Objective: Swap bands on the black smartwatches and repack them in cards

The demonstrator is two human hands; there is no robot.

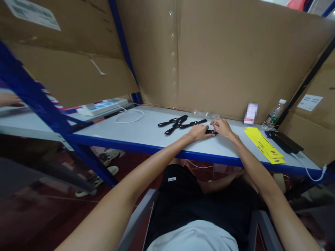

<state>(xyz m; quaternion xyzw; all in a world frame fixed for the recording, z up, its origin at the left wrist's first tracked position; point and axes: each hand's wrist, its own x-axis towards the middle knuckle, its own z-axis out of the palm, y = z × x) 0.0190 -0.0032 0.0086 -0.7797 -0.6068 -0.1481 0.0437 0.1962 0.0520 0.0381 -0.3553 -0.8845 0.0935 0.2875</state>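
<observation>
You seem to be in a small workshop or a packing corner of a storeroom, rather than a home. Your table (104, 125) is a pale board set in a blue metal frame (39, 92), much like warehouse shelving. Big sheets of cardboard (227, 52) wall it in like a booth, and printed labels (310, 102) stick to the side panels. To your left, a similar table (31, 122) carries a power strip (102, 106), with another person's arm (10, 99) at its edge. Dark red tiles (65, 212) cover the floor under you.
</observation>
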